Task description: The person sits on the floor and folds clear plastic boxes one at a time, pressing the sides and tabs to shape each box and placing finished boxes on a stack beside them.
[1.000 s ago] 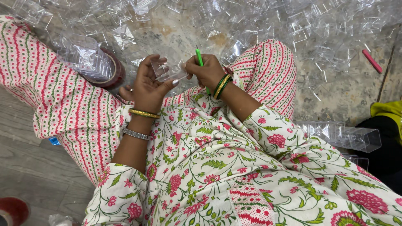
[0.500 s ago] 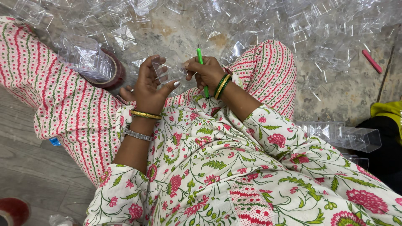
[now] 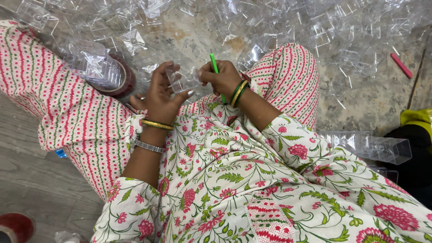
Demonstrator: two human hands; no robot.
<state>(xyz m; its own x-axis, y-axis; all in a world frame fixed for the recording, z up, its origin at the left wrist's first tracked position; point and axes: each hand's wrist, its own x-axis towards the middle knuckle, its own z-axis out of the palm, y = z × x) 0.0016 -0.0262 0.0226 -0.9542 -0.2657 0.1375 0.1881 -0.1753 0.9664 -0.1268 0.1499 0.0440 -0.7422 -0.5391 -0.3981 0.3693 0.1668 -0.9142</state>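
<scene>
Clear plastic is everywhere: the person sits on the floor [image 3: 36, 180] with both hands up over the lap, working on 1 small clear piece [image 3: 182, 80]. The left hand [image 3: 159, 96] is closed around that piece, fingers curled over its top and thumb pressing from the 5 o'clock side, so it sits just above the knees, near the middle of the view. The right hand [image 3: 222, 77] is clenched on a green tool [image 3: 215, 67], which stands nearly upright with its tip toward 12 o'clock, and the hand itself touches the piece from the 3 o'clock side. Whether the tool's lower end meets the piece is hidden by the fingers. At 10 o'clock from the hands a stack of clear cups [image 3: 92, 63] rests in a dark red ring [image 3: 123, 83]. A wide scatter of loose clear pieces [image 3: 324, 36] covers the floor from 11 to 2 o'clock, and a row of clear boxes [image 3: 373, 146] lies at 4 o'clock beside the knee. A pink stick [image 3: 400, 65] lies at 2 o'clock. Judging from this, the work looks far from over: 1 piece is in hand, and the loose scatter far outweighs anything stacked.
</scene>
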